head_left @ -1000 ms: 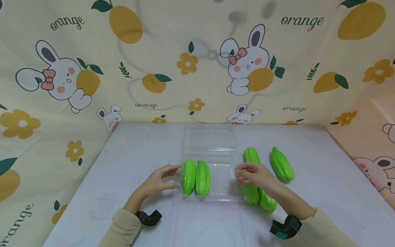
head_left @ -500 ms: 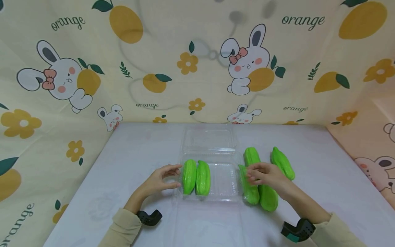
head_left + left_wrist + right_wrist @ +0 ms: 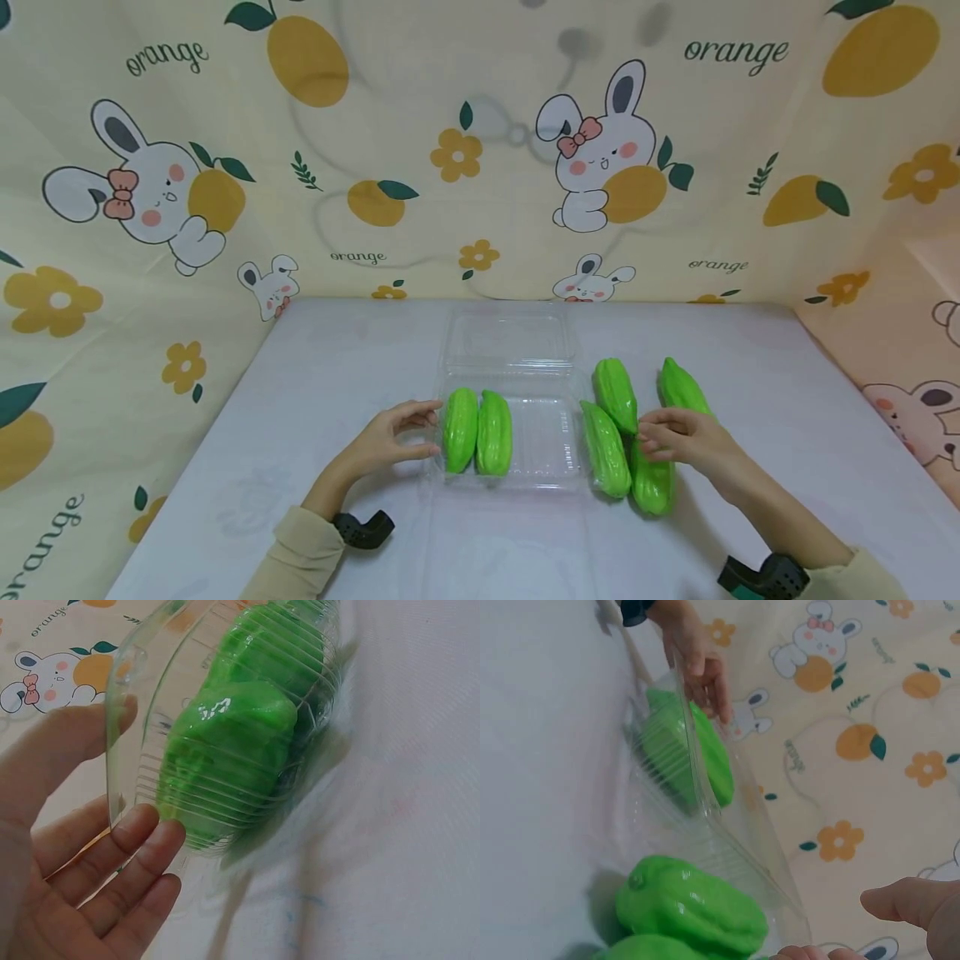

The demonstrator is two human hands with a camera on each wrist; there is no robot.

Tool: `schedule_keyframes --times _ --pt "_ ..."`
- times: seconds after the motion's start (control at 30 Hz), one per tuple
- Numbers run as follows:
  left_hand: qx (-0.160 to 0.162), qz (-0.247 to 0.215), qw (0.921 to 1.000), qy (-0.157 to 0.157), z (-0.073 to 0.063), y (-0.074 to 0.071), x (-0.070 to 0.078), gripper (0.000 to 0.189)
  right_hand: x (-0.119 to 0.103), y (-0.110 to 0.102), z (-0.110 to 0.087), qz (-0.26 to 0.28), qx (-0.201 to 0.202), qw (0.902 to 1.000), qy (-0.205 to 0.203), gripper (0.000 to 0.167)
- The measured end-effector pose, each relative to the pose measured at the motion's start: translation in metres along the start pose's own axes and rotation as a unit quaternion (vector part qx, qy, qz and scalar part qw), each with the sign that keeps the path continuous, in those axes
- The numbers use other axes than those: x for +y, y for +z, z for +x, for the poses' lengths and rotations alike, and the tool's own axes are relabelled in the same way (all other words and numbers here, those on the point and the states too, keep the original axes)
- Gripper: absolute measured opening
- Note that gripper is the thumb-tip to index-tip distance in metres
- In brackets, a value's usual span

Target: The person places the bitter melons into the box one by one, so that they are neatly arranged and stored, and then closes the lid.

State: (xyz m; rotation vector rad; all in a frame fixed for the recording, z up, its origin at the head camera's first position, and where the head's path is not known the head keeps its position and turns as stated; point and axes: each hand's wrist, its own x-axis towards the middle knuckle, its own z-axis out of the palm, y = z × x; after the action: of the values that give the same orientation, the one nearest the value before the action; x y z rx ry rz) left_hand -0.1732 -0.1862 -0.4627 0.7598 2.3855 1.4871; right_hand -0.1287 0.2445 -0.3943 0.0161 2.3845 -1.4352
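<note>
A clear plastic clamshell box (image 3: 543, 442) lies with its lid (image 3: 506, 337) folded back. Two green ridged gourds, a left one (image 3: 460, 431) and a right one (image 3: 493, 433), lie side by side in its left half. My left hand (image 3: 382, 437) is at the box's left side, thumb and fingers spread near the rim (image 3: 112, 772). To the box's right, my right hand (image 3: 686, 437) hovers over more gourds with relaxed fingers, holding nothing. Nearest it are a front gourd (image 3: 652, 483) and a back gourd (image 3: 615, 392), both partly overlapped or close by. Another gourd (image 3: 604, 450) lies against the box's right edge.
A further gourd (image 3: 682, 386) lies at the right, its lower end hidden behind my right hand. The white tabletop (image 3: 337, 350) ends at a patterned cloth backdrop (image 3: 420, 100). Black wrist cameras sit on the left wrist (image 3: 363, 530) and right wrist (image 3: 765, 575).
My right hand has drawn away from the box to the right, uncovering the gourds beside the box and partly covering the far-right one. The left hand stays in place.
</note>
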Motion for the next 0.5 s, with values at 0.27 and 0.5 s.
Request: schedule_keyframes --times 0.27,0.5 --pt "0.000 -0.001 1.0000 0.001 -0.001 0.000 0.002 0.064 0.008 -0.011 -0.007 -0.016 0.023 0.9995 0.015 0.053" --pt "0.001 -0.003 1.0000 0.000 0.000 0.000 0.002 0.064 0.020 -0.018 -0.010 -0.036 0.038 0.9983 0.025 0.050"
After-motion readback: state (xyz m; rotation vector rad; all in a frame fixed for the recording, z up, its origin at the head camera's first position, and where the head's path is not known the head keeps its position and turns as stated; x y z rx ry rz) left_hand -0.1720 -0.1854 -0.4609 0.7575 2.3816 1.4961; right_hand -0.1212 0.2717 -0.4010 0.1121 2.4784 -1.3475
